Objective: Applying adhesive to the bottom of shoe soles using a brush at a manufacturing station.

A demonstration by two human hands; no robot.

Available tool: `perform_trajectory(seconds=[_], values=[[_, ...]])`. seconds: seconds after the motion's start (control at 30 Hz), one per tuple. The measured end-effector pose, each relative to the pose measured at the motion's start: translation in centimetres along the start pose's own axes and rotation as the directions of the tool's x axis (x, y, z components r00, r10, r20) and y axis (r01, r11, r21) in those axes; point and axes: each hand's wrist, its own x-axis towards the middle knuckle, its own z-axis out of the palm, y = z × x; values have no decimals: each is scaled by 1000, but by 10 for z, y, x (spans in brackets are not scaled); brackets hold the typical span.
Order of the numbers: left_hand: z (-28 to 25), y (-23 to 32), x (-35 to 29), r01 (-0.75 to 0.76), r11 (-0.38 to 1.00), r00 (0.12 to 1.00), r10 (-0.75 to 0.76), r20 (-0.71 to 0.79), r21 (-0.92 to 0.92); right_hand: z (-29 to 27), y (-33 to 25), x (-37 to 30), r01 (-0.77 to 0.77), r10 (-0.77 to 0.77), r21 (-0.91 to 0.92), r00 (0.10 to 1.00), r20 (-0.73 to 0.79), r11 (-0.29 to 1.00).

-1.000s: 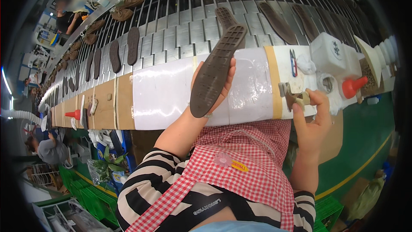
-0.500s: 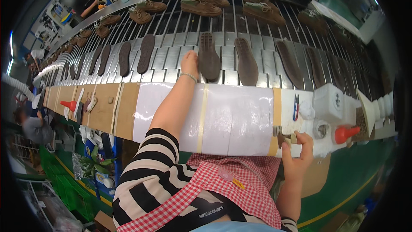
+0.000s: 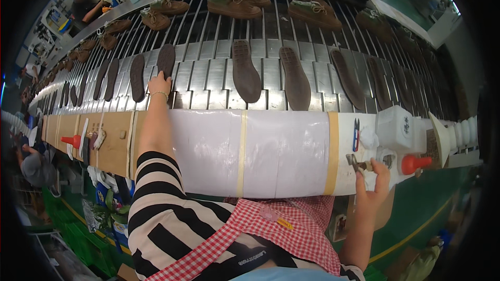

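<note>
Green factory floor [image 3: 416, 213] (yellow-lined), bright overhead light

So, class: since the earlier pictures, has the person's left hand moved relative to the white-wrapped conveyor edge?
Yes. The left hand went from holding a sole up over the white-wrapped edge to reaching beyond it and further left, now on a dark sole on the slatted belt.

A dark brown shoe sole [image 3: 165, 61] lies tread-up on the slatted conveyor; a small, perhaps metal, tool [image 3: 358, 163] is pinched upright.
</note>
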Motion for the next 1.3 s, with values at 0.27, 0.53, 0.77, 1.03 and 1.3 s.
perform_trajectory(seconds=[0.27, 0.53, 0.77, 1.03, 1.3], values=[[-68, 87, -107, 282, -459, 869, 495, 21, -842, -61, 62, 13, 46, -113, -471, 987, -115, 881], [-124, 168, -250, 749, -495, 452, 868, -207, -440, -50, 135, 52, 110, -156, -621, 988, -20, 776], [-114, 187, -289, 875, -436, 446, 895, -1, -208, -8, 159, 62, 164, -173, -595, 984, 42, 787], [-91, 176, -308, 919, -369, 393, 887, 241, -139, 10, 150, 71, 251, -205, -516, 968, 146, 819], [-74, 210, -343, 950, -245, 166, 921, 353, 194, -37, 134, 51, -318, 384, -345, 913, 141, 883]])
